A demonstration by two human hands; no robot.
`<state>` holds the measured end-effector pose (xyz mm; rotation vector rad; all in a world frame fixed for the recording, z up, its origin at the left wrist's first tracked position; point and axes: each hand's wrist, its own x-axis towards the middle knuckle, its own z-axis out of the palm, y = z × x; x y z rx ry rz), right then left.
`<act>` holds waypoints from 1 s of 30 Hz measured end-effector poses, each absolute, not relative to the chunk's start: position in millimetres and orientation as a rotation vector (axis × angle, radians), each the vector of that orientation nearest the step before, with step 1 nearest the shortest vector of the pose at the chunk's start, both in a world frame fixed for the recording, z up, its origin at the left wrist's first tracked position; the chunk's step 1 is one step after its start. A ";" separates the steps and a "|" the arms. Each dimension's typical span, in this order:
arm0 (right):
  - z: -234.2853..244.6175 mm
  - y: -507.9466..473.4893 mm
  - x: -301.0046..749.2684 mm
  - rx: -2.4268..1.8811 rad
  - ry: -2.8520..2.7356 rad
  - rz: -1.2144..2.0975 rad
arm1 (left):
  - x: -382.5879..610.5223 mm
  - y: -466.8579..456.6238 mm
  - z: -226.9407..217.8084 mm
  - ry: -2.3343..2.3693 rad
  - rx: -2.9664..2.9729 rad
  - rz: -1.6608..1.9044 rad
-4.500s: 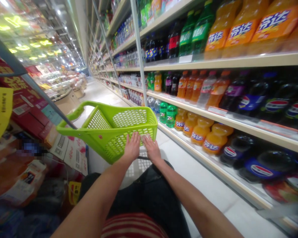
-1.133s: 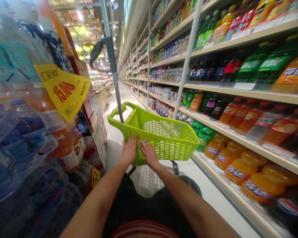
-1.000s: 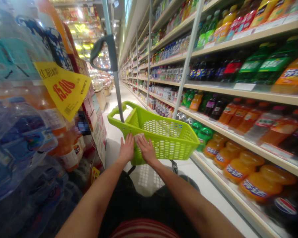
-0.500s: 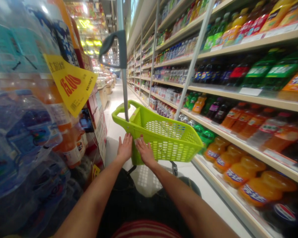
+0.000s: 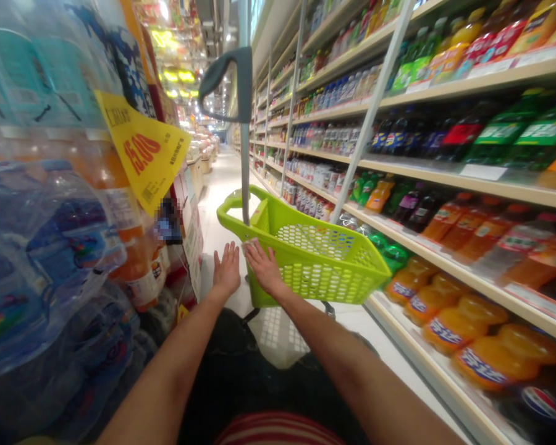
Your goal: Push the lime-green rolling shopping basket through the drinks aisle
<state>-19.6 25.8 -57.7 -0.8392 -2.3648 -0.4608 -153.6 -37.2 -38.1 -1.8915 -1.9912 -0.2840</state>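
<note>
A lime-green plastic shopping basket on wheels stands in the aisle before me, its grey pull handle rising upright from its near left corner. My right hand lies flat with spread fingers on the basket's near rim, over a small pale cloth or paper that I cannot make out clearly. My left hand is open, fingers stretched, just left of the basket's corner and apparently apart from it. The basket looks empty inside.
Shelves of soda bottles run along the right. On the left stands a stack of shrink-wrapped water and drink packs with a yellow price sign. The white-floored aisle runs ahead.
The view has swung left from the soda shelves toward the aisle. The basket has turned and shifted right, and my left hand has slid off its side to hover beside the corner.
</note>
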 end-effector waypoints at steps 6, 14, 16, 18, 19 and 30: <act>-101.5 12.6 -4.8 -0.842 -2.515 -0.407 | -157.2 -43.0 -63.8 -1.977 -1.920 -0.280; -17.9 31.5 -12.6 -0.830 -2.119 -0.459 | -150.3 -33.0 -25.2 -1.986 -1.868 -0.337; -7.3 38.4 -13.8 -0.885 -2.103 -0.438 | -146.3 -30.1 -14.0 -1.984 -1.882 -0.340; -7.6 41.3 -13.0 -0.912 -2.139 -0.415 | -141.5 -28.0 -7.4 -1.969 -1.900 -0.354; -11.3 40.9 -11.8 -0.912 -2.161 -0.408 | -138.9 -27.5 -6.0 -1.956 -1.908 -0.364; -19.4 34.1 12.9 -0.901 -2.022 -0.340 | -129.5 -21.3 11.0 -1.886 -1.939 -0.393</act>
